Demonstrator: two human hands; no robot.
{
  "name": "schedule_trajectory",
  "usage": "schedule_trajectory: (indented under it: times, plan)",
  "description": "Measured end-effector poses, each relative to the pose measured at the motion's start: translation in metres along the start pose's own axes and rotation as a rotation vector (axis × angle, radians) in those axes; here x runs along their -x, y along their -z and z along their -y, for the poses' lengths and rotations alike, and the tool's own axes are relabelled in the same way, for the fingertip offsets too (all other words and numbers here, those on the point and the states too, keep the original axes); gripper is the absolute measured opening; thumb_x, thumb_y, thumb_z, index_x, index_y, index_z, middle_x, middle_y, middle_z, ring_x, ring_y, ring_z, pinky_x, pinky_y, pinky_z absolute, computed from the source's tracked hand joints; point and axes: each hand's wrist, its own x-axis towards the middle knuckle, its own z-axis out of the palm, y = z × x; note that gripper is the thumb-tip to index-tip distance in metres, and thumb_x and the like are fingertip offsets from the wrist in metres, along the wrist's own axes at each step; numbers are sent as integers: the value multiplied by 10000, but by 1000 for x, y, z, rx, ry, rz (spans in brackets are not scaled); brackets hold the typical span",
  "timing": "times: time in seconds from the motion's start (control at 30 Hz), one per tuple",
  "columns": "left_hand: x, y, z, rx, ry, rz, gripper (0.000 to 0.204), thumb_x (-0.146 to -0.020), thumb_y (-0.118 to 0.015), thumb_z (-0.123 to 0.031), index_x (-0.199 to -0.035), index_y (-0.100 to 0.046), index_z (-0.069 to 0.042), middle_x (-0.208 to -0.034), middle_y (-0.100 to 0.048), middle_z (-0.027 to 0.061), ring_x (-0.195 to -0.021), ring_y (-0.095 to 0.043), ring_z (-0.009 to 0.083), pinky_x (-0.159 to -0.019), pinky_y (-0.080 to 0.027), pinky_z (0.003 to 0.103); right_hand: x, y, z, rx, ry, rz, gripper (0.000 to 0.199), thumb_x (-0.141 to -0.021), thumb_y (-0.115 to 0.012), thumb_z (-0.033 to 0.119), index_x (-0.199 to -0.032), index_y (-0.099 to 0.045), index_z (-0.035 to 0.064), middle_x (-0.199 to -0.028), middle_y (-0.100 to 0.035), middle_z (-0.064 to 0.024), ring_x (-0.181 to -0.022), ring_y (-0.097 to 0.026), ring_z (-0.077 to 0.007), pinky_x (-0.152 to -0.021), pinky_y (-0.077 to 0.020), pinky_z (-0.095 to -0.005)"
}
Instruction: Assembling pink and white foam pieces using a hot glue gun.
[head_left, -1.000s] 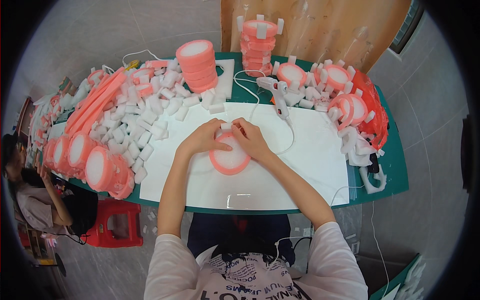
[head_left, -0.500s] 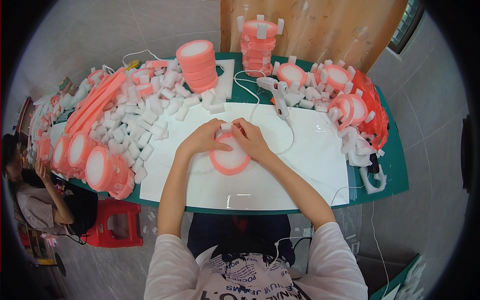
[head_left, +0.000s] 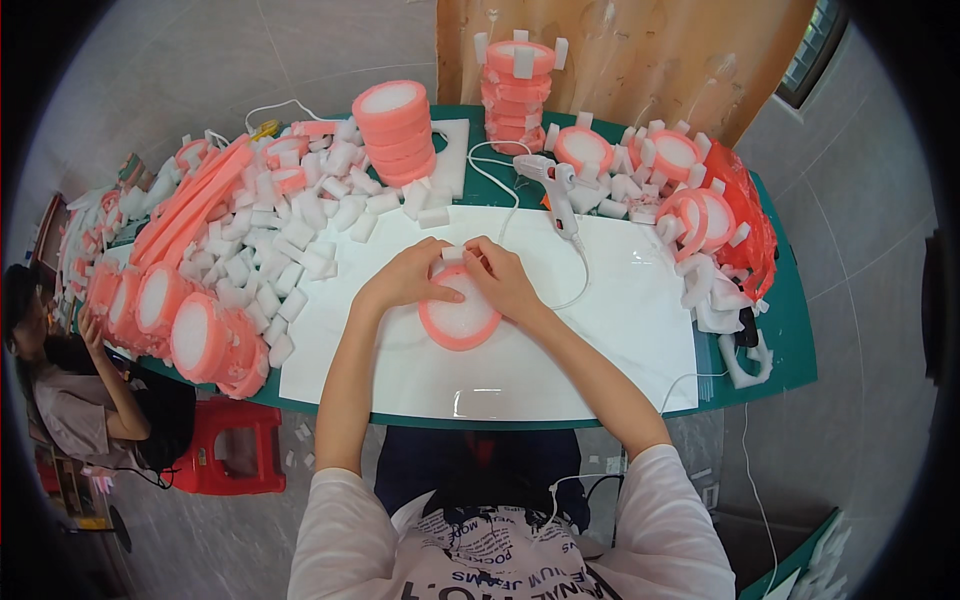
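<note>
A round foam disc (head_left: pixel 460 325), white in the middle with a pink rim, lies on the white sheet (head_left: pixel 620 350) in front of me. At its far edge sits a small white foam block (head_left: pixel 453 254). My left hand (head_left: pixel 408 277) is closed on the disc, its thumb across the white face and its fingertips by the block. My right hand (head_left: pixel 503 282) presses the block against the pink rim from the right with bent fingers. Part of the rim is hidden under both hands. Beyond them a white glue gun (head_left: pixel 558 190) rests on its side.
Loose white foam blocks (head_left: pixel 290 240) heap up at the left, beside pink foam strips (head_left: pixel 190 205) and pink-rimmed discs (head_left: pixel 198 340). Stacked discs (head_left: pixel 393 130) stand at the back. A red plastic bag (head_left: pixel 750 230) lies at the right. A person (head_left: pixel 80 400) sits far left near a red stool (head_left: pixel 235 450).
My hands, the disc and the block hold the same place. At the far left, the other person's raised hand has shifted slightly.
</note>
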Motion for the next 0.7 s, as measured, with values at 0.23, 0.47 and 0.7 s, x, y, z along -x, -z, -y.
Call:
schedule_trajectory:
  times: [0.23,0.47,0.7]
  plan:
    - [0,1,-1,0,-3,7,679,-558,-764,-332,-1101,-515,-9,-955,-541,145,-876,-532,279,-766,-429,332,0,0,0,0,2,-3,176,-843,-493,159,-918,-517,2,-776,-587,-143,-650,-558,-230,-608,-443,-306]
    - [0,0,0,4,-15,9,673,-561,-761,-329,-1105,-516,-18,-937,-538,136,-861,-531,276,-762,-429,329,0,0,-1,-1,1,-8,172,-842,-495,159,-912,-518,4,-773,-585,-146,-652,-560,-234,-608,-444,-310]
    - [1,1,1,-3,-22,8,677,-564,-759,-328,-1110,-511,-14,-946,-532,136,-858,-530,276,-764,-428,327,0,0,2,2,3,1,168,-843,-491,155,-906,-515,1,-770,-584,-147,-652,-560,-238,-605,-443,-315]
